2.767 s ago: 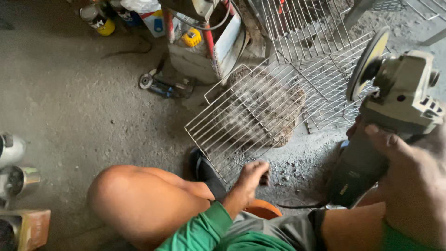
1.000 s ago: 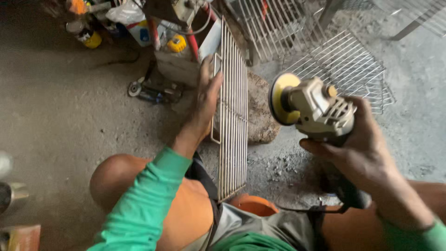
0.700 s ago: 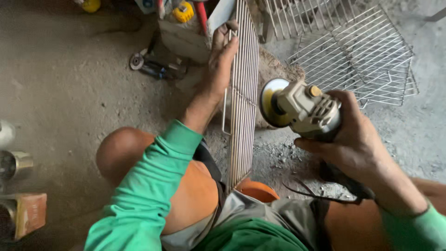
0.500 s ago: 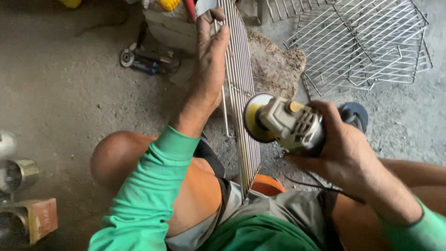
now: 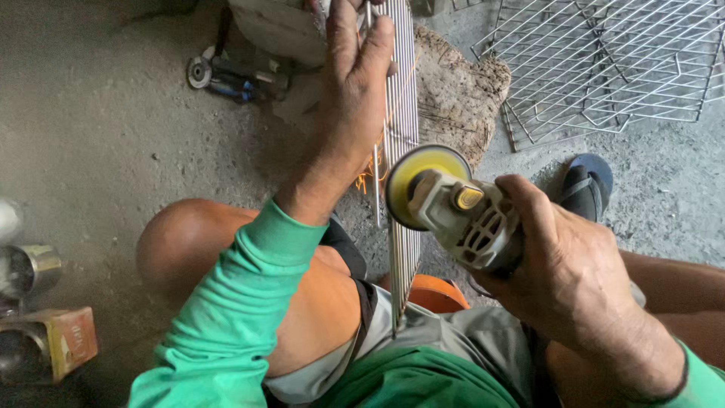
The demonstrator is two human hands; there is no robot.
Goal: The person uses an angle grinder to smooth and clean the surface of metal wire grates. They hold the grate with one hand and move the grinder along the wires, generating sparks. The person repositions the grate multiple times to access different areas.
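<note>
Now I'm grinding: my left hand [image 5: 351, 98] grips the upright wire rack [image 5: 402, 151], my right hand [image 5: 566, 279] holds the angle grinder [image 5: 453, 204], disc at three o'clock of the wires; next calls for light, steady pressure.

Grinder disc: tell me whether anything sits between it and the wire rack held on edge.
Nothing visible does. The yellow disc of the grinder in the right hand sits against the wire rack, with sparks beside it. The left hand grips the rack higher up, away from the disc.

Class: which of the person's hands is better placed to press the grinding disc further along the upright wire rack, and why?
Right. The right hand holds the grinder, its disc at the wire rack; the left hand steadies the rack.
</note>
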